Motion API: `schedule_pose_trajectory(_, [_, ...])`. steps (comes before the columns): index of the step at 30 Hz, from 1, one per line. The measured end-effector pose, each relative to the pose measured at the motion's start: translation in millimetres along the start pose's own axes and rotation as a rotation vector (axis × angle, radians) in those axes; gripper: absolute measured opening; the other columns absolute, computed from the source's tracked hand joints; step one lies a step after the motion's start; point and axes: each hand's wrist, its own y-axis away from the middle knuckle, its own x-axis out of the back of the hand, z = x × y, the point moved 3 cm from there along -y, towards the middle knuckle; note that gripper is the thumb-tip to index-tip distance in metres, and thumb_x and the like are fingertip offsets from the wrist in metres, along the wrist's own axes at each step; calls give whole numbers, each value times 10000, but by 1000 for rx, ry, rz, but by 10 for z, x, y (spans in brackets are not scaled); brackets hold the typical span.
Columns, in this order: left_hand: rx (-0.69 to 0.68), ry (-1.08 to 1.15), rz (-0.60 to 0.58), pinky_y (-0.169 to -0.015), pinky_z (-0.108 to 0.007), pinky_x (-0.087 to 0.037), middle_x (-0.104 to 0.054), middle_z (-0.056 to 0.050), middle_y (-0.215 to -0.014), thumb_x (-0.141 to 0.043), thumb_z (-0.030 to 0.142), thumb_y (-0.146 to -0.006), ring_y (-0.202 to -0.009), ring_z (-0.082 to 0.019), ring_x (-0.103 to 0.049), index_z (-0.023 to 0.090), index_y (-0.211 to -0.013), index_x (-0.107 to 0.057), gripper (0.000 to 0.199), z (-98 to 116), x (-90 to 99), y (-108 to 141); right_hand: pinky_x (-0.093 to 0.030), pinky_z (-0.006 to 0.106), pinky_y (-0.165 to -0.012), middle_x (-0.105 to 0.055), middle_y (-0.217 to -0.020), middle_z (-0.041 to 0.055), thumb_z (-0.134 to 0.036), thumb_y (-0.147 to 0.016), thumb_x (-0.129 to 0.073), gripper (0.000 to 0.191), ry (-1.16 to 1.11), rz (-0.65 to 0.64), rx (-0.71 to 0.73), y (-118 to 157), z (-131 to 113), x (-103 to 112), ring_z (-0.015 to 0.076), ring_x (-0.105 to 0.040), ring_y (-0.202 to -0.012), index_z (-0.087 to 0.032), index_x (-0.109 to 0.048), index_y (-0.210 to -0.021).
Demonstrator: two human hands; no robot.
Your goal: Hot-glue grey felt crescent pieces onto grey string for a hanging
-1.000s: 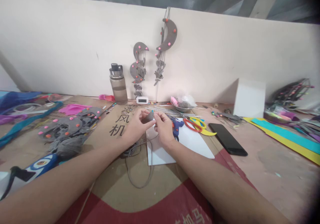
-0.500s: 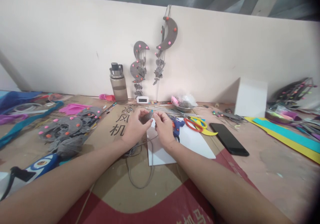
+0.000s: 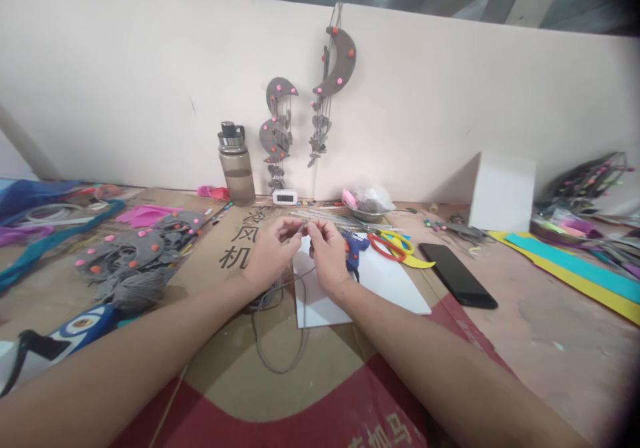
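My left hand (image 3: pixel 273 251) and my right hand (image 3: pixel 327 255) meet over the cardboard, fingertips pinched together. Between them shows a small grey piece (image 3: pixel 303 227), mostly hidden by the left fingers, which are closed on it. The right thumb and forefinger pinch at its edge, seemingly on grey cord; the exact grip is too small to make out. Below, a loop of grey cord (image 3: pixel 257 341) hangs down over the cardboard and runs up toward my hands. A white sheet (image 3: pixel 385 291) lies under the right wrist, with a blue glue gun (image 3: pixel 356 251) just beyond it.
Scissors (image 3: pixel 387 247) with red handles and a black phone (image 3: pixel 457 275) are on the right. Decorated grey felt shapes (image 3: pixel 133 251) and a ball of grey yarn (image 3: pixel 140 291) lie left. A bottle (image 3: pixel 236 168) and clock (image 3: pixel 285 197) stand by the wall, where grey moon hangings (image 3: pixel 345 61) hang.
The fingertips have drawn closer together, and the grey piece, plainer before in the left hand, is now more covered. The view has shifted slightly.
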Motion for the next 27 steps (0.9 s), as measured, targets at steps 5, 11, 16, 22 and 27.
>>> schedule_pose_trajectory(5, [2, -34, 13, -658, -253, -532, -721, -50, -887, -616, 251, -814, -751, -151, -660, 172, -947, -670, 164, 42, 17, -25, -376, 242, -559, -580, -785, -9, -422, -843, -607, 220, -20, 8, -3, 5, -4, -3, 116, -451, -633, -204, -590, -869])
schedule_pose_trajectory(11, [46, -135, -24, -437, -204, -395, -721, -26, -812, -589, 317, -842, -544, -110, -571, 183, -946, -718, 213, 148, 29, -58, -399, 248, -570, -534, -751, -24, -423, -846, -617, 218, -27, 33, 22, 10, -19, 6, 122, -463, -639, -217, -551, -880])
schedule_pose_trajectory(16, [146, -103, -25, -339, -216, -290, -708, -10, -759, -594, 296, -829, -351, -59, -404, 194, -961, -722, 210, 144, 30, -71, -402, 249, -583, -524, -748, -29, -413, -852, -605, 213, -32, 25, 29, 14, -34, 9, 125, -466, -655, -219, -546, -917])
schedule_pose_trajectory(22, [188, 224, -39, -520, -257, -549, -740, -67, -964, -721, 309, -763, -615, -128, -630, 166, -951, -746, 237, 49, -22, -76, -423, 264, -637, -553, -762, -18, -411, -856, -593, 207, 35, 25, 50, 17, -65, 12, 133, -482, -689, -207, -569, -887])
schedule_pose_trajectory(27, [263, 372, 5, -731, -321, -614, -732, -77, -940, -780, 320, -731, -774, -154, -668, 137, -864, -742, 229, 39, -27, -73, -417, 264, -633, -551, -746, -23, -419, -847, -605, 213, 36, 24, 41, 16, -28, 12, 136, -478, -677, -212, -586, -892])
